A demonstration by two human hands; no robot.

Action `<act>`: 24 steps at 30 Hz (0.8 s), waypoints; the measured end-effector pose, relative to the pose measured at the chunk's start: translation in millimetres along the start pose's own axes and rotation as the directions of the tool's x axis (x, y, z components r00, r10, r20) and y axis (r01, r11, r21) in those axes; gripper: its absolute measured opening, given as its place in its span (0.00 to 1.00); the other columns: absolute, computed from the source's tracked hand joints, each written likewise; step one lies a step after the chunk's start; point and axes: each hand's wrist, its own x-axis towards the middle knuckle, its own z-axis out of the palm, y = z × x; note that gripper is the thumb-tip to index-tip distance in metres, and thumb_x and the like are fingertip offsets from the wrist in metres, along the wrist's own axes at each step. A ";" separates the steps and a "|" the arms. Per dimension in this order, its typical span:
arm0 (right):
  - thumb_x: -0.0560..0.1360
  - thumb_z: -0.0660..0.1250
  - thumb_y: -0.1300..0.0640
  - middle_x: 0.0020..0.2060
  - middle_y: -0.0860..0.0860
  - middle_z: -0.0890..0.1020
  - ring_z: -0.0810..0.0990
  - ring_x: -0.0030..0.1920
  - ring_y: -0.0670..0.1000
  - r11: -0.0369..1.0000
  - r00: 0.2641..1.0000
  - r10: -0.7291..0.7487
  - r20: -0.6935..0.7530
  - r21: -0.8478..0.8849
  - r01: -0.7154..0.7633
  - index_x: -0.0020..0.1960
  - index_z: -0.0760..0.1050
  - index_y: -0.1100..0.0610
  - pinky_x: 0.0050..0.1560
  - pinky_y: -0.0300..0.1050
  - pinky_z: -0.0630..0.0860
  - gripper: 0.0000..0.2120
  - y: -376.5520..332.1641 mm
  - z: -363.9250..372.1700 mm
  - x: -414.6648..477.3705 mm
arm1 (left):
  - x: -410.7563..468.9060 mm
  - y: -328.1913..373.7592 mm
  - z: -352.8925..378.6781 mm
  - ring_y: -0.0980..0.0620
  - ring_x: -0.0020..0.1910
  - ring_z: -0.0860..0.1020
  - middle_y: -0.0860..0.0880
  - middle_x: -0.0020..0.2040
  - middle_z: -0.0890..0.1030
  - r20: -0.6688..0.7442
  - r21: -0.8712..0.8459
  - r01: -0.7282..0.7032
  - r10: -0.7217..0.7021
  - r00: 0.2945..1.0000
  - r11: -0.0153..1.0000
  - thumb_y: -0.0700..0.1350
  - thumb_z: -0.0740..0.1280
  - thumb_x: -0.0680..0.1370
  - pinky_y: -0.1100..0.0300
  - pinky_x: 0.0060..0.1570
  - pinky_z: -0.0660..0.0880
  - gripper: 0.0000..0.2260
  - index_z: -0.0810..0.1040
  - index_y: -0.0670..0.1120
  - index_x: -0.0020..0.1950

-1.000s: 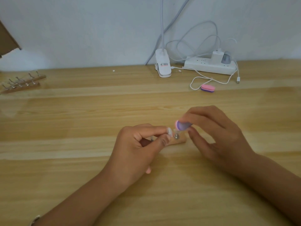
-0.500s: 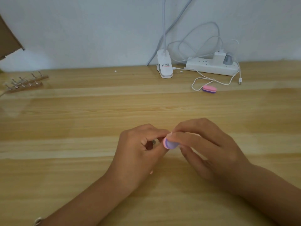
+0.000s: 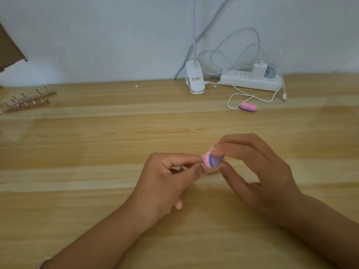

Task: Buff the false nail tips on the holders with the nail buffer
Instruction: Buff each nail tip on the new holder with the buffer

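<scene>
nail buffer held against left fingertips, mid-table

head view. the nail buffer [image 3: 213, 161] sits between the two hands, just above the wooden table [image 3: 97, 133], near its middle. its long axis runs roughly left-right. the rounded pink-and-purple end points left, toward the left fingertips, and the other end is covered by the right fingers. the purple face is turned toward the camera.

the right hand [image 3: 258, 171] pinches the buffer, index finger on top and thumb underneath. its other fingers are loosely spread below.

the left hand [image 3: 171, 183] has thumb and index finger pressed together in a pinch on the top of the holder [image 3: 212, 171]. the remaining fingers are curled under. only a short piece of the holder's wooden base shows under the buffer, and a bit of metal [image 3: 181, 168] shows in the crook of the hand. a pale sliver [image 3: 203, 158] touches the buffer's end; too small to tell if it is the nail tip, and its direction cannot be read.

both hands block most of the holder.

well apart, at the far left, lie two more wooden holder strips [image 3: 27, 102]. at the back stand a white lamp clamp [image 3: 194, 80] and a power strip [image 3: 250, 80]. a white cable [image 3: 233, 101] loops beside a second buffer [image 3: 248, 107].
</scene>
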 end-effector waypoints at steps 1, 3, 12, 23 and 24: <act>0.77 0.67 0.70 0.55 0.52 0.78 0.79 0.55 0.51 0.999 0.999 -0.033 -0.005 0.007 0.033 0.57 0.79 0.63 0.59 0.42 0.73 0.11 -3.1 1.9 -1.2 | -0.6 0.6 0.2 0.55 0.14 0.66 0.49 0.27 0.81 0.024 -0.021 0.011 -0.010 1.000 1.000 0.53 0.72 0.70 0.71 0.18 0.59 0.07 0.86 0.55 0.45; 0.77 0.66 0.71 0.56 0.52 0.78 0.79 0.56 0.52 0.997 0.997 -0.074 0.011 -0.009 0.074 0.59 0.77 0.61 0.58 0.42 0.74 0.13 -3.4 1.9 -2.4 | -1.0 0.8 0.6 0.56 0.14 0.66 0.50 0.29 0.82 0.062 -0.070 0.022 -0.018 0.998 0.997 0.54 0.72 0.69 0.71 0.18 0.59 0.08 0.86 0.54 0.44; 0.78 0.64 0.70 0.52 0.56 0.81 0.80 0.53 0.55 0.991 0.993 -0.112 0.034 -0.073 0.114 0.59 0.76 0.59 0.54 0.47 0.76 0.12 -0.9 0.6 -2.6 | -1.5 1.1 0.2 0.57 0.14 0.65 0.46 0.34 0.84 0.116 -0.116 0.052 -0.039 0.992 0.992 0.51 0.72 0.70 0.72 0.18 0.58 0.06 0.87 0.51 0.41; 0.78 0.64 0.71 0.51 0.57 0.81 0.81 0.52 0.56 0.995 0.997 -0.069 0.045 -0.071 0.072 0.58 0.75 0.58 0.51 0.50 0.76 0.12 5.4 -3.8 -1.2 | 0.5 -1.3 -1.2 0.57 0.14 0.64 0.47 0.39 0.85 0.168 -0.140 0.053 -0.029 0.985 0.989 0.48 0.70 0.73 0.73 0.18 0.58 0.06 0.86 0.49 0.44; 0.78 0.64 0.71 0.50 0.57 0.81 0.81 0.52 0.56 0.996 0.997 -0.060 0.045 -0.068 0.063 0.58 0.75 0.58 0.51 0.51 0.76 0.13 5.6 -4.0 -1.0 | 0.7 -1.2 -1.4 0.57 0.14 0.64 0.46 0.40 0.85 0.170 -0.143 0.053 -0.028 0.985 0.988 0.48 0.71 0.74 0.73 0.18 0.58 0.05 0.86 0.49 0.44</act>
